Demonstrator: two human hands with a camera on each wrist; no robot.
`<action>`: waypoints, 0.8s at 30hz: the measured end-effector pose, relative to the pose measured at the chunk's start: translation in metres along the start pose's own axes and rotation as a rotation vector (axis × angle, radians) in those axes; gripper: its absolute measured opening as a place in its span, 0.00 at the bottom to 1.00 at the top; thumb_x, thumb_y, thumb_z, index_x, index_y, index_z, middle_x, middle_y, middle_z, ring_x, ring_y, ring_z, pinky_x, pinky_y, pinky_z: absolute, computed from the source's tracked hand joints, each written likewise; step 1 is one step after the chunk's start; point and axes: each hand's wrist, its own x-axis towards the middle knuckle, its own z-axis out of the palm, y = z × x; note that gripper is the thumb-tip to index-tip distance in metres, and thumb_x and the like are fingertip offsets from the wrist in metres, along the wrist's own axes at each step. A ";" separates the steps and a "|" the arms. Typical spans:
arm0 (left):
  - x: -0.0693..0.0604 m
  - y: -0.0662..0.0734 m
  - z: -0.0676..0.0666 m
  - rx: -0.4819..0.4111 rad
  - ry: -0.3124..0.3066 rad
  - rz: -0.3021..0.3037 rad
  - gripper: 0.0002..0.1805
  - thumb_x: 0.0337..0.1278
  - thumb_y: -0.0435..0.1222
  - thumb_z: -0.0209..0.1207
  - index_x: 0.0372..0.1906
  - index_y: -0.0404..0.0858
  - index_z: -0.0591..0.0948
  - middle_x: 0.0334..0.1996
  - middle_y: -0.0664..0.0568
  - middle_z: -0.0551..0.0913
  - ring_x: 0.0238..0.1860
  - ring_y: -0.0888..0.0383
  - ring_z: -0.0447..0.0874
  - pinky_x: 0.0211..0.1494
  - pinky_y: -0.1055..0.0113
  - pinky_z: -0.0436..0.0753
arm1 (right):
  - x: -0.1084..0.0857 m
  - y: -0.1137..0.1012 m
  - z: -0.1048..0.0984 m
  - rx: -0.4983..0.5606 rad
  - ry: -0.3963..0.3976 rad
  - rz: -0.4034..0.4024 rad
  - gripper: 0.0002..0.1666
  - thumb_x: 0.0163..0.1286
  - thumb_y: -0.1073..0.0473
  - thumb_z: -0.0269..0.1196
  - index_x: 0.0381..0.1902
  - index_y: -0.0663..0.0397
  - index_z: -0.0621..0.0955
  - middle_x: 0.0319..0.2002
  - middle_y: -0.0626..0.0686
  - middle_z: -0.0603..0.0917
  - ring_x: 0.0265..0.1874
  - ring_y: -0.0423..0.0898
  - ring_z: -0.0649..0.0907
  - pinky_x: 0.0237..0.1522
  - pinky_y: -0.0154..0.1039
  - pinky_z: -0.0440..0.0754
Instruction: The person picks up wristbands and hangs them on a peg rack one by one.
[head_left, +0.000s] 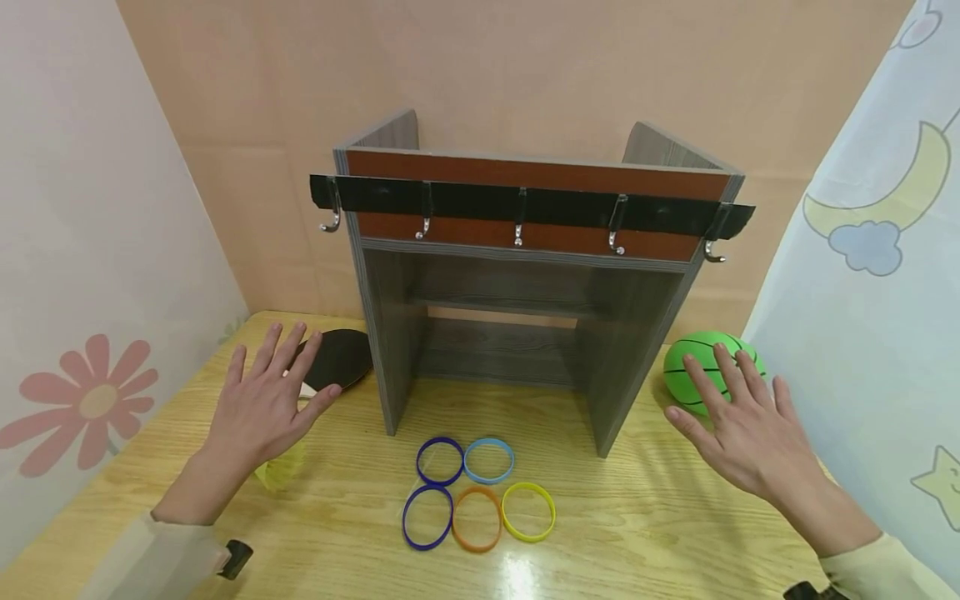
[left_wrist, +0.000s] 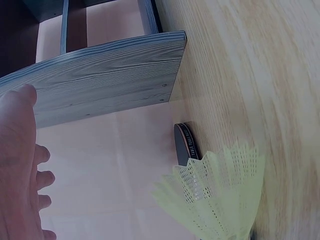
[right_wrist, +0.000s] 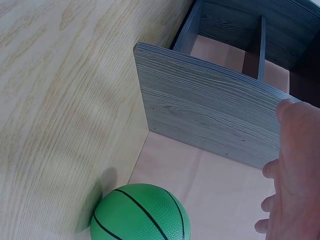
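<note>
My left hand (head_left: 262, 404) hovers over the left of the table, fingers spread and holding nothing. Below it are a black table tennis paddle (head_left: 341, 358) and a pale yellow shuttlecock (head_left: 282, 468), both partly hidden by the hand and arm; the left wrist view shows the shuttlecock (left_wrist: 220, 187) more fully. On the right, my right hand (head_left: 750, 433) is also spread and bare, overlapping a green ball (head_left: 686, 379) with black lines in the head view. Between the hands, flat on the table, lie two dark blue wristbands (head_left: 403, 521), a light blue wristband (head_left: 490, 482), an orange wristband (head_left: 477, 550) and a yellow wristband (head_left: 553, 512).
A grey wooden shelf unit (head_left: 645, 358) stands at the centre back of the wooden table (head_left: 337, 542). Across its brown front board (head_left: 480, 165) runs a black strip (head_left: 472, 198) with several silver hooks (head_left: 518, 233). Patterned cloths flank both sides.
</note>
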 end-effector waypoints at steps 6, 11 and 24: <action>0.000 0.002 0.002 -0.005 -0.019 -0.002 0.43 0.63 0.63 0.44 0.73 0.38 0.58 0.73 0.43 0.51 0.73 0.45 0.38 0.67 0.38 0.40 | -0.001 -0.001 0.001 -0.006 -0.021 0.000 0.45 0.70 0.34 0.48 0.75 0.52 0.51 0.72 0.67 0.40 0.69 0.65 0.39 0.61 0.70 0.33; 0.001 0.007 0.007 -0.105 0.063 0.037 0.39 0.66 0.59 0.45 0.71 0.36 0.60 0.71 0.42 0.55 0.71 0.42 0.45 0.67 0.38 0.46 | -0.005 -0.012 0.006 0.012 -0.005 -0.035 0.44 0.68 0.35 0.52 0.70 0.59 0.61 0.69 0.68 0.53 0.63 0.70 0.57 0.56 0.69 0.58; 0.040 0.048 0.018 -0.844 0.557 0.081 0.20 0.54 0.21 0.59 0.54 0.27 0.77 0.43 0.39 0.79 0.42 0.45 0.80 0.47 0.66 0.79 | -0.015 -0.081 0.052 0.238 0.099 -0.274 0.09 0.53 0.54 0.69 0.32 0.47 0.82 0.28 0.40 0.80 0.22 0.33 0.77 0.17 0.31 0.72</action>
